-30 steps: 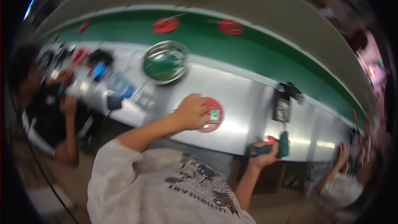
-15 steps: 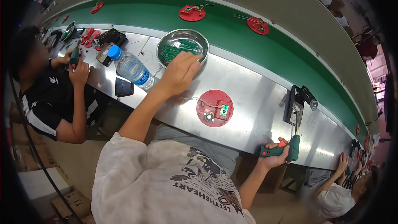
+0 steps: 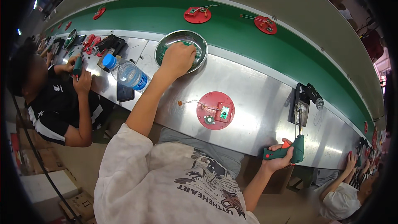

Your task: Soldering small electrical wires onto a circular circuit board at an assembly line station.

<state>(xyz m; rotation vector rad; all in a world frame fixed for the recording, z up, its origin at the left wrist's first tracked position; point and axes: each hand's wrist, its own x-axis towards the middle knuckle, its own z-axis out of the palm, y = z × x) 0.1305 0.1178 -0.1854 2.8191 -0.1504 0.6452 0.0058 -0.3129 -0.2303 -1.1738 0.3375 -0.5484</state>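
Note:
My left hand (image 3: 179, 59) is down inside a round steel bowl (image 3: 202, 46), its fingers bent together over a heap of thin green wires (image 3: 186, 43). Its fingertips are hidden, so what they pinch does not show. At the right, my right hand (image 3: 278, 159) is wrapped round the handle of a green soldering gun (image 3: 297, 151) with an orange trigger. The gun's tip points away from me, over a black stand. Between my hands a red disc (image 3: 206, 103) lies flat on the metal bench, carrying a green circuit board, a small round part and thin leads.
A blue-capped water bottle (image 3: 132, 74) and a dark phone (image 3: 124, 92) lie left of the bowl. The black soldering stand (image 3: 299, 104) is at the right. More red discs (image 3: 265, 25) rest on the green belt beyond. A co-worker (image 3: 54, 95) sits at the left.
My left hand has lowered from above the bowl's near rim into the wires, its fingers bending downward. My right hand still holds the soldering gun. The view has shifted slightly.

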